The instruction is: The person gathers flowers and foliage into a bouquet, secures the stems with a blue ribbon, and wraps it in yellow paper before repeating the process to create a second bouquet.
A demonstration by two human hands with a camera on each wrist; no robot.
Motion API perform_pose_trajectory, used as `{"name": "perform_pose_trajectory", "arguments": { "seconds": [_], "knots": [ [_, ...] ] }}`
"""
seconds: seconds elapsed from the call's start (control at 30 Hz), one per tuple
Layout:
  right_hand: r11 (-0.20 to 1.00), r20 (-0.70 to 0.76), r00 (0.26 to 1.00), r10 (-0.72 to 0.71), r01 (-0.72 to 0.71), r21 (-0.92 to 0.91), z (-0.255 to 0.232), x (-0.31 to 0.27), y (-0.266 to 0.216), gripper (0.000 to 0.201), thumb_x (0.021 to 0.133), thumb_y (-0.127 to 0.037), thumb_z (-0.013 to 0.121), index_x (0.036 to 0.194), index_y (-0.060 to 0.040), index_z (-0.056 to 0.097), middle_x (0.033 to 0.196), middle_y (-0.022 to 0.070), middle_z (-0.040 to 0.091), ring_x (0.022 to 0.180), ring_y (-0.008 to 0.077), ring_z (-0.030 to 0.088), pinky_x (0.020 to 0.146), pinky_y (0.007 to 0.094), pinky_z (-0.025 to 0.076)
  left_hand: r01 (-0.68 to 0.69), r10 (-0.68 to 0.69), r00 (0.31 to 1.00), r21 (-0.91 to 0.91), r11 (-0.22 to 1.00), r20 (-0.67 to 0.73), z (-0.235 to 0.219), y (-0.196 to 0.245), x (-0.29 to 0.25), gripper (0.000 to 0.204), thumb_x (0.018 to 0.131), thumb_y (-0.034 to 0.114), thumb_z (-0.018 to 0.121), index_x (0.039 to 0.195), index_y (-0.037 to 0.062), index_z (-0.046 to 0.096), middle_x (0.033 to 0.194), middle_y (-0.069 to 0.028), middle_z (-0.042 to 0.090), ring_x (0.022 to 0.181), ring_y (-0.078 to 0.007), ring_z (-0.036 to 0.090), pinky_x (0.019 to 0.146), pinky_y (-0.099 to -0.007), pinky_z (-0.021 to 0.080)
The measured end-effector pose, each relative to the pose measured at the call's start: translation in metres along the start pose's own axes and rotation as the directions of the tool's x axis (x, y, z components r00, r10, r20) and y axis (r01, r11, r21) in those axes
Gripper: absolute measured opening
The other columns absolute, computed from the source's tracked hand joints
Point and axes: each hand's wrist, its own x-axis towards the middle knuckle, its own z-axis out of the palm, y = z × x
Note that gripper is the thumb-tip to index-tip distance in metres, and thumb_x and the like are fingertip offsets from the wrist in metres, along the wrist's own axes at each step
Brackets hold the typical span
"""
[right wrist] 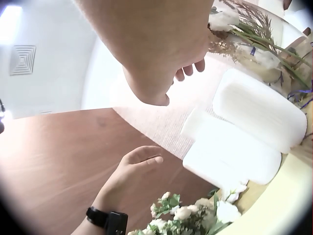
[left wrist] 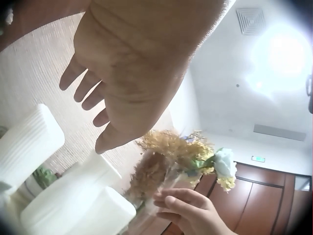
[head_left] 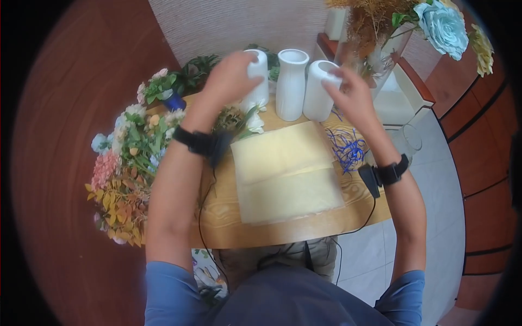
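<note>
Three white ribbed vases stand in a row at the back of the table: left [head_left: 260, 81], middle [head_left: 291, 87] and right [head_left: 319, 92]. My left hand [head_left: 231, 79] is at the left vase's upper part, its fingers overlapping the rim in the head view. In the left wrist view the left hand [left wrist: 132, 68] hangs above the vases with loosely spread fingers. Beside the right vase's rim is my right hand [head_left: 350, 98], fingers slightly bent. The right wrist view shows the right hand [right wrist: 166, 63] above the vases, with a gap below it. Neither hand grips anything.
Cream wrapping sheets [head_left: 288, 174] lie at the table's middle. Artificial flowers [head_left: 130, 163] crowd the left side. Blue ribbons [head_left: 347, 149] lie at the right, near a clear glass vessel [head_left: 408, 140]. A tall dried-flower arrangement [head_left: 375, 27] stands behind.
</note>
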Motion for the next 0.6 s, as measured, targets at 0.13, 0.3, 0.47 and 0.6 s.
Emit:
{"name": "perform_pose_trajectory", "arguments": {
  "seconds": [0.13, 0.3, 0.47, 0.6],
  "knots": [
    [0.971, 0.315, 0.943, -0.102, 0.164, -0.175, 0.021, -0.058, 0.015, 0.042, 0.076, -0.023, 0.069, 0.111, -0.0015, 0.06, 0.107, 0.0169, 0.062, 0.101, 0.0315, 0.058, 0.086, 0.0386, 0.047, 0.049, -0.047, 0.941, 0.002, 0.999, 0.337, 0.01, 0.036, -0.079, 0.043, 0.072, 0.028, 0.073, 0.106, 0.003, 0.062, 0.105, -0.017, 0.062, 0.101, -0.0336, 0.058, 0.085, -0.0413, 0.048],
    [0.881, 0.548, 0.817, -0.181, 0.382, -0.279, 0.055, -0.104, 0.026, 0.045, 0.071, -0.022, 0.071, 0.11, -0.0033, 0.058, 0.105, 0.0158, 0.059, 0.1, 0.0334, 0.057, 0.086, 0.0415, 0.048, -0.016, -0.04, 0.855, 0.104, 0.994, 0.517, 0.045, 0.059, -0.161, 0.035, 0.068, 0.023, 0.072, 0.095, 0.0023, 0.062, 0.098, -0.0162, 0.058, 0.099, -0.0336, 0.056, 0.082, -0.0443, 0.049],
    [0.865, 0.65, 0.759, 0.043, 0.297, -0.404, 0.064, -0.113, 0.014, 0.047, 0.068, -0.022, 0.07, 0.109, -0.0032, 0.057, 0.105, 0.0156, 0.056, 0.1, 0.0334, 0.057, 0.084, 0.0421, 0.049, -0.063, -0.012, 0.891, 0.149, 0.987, 0.455, 0.067, 0.051, -0.184, 0.02, 0.072, 0.01, 0.063, 0.091, 0.0032, 0.062, 0.095, -0.0141, 0.057, 0.095, -0.0304, 0.055, 0.074, -0.0412, 0.051],
    [0.858, 0.662, 0.747, 0.065, 0.297, -0.419, 0.065, -0.116, 0.017, 0.042, 0.07, -0.023, 0.068, 0.106, -0.0035, 0.058, 0.101, 0.0176, 0.057, 0.097, 0.0348, 0.058, 0.083, 0.0427, 0.049, -0.048, -0.041, 0.867, 0.165, 0.985, 0.496, 0.073, 0.044, -0.181, 0.018, 0.073, 0.006, 0.062, 0.091, 0.0039, 0.063, 0.094, -0.0138, 0.058, 0.093, -0.0304, 0.057, 0.074, -0.0405, 0.051]
  ]
}}
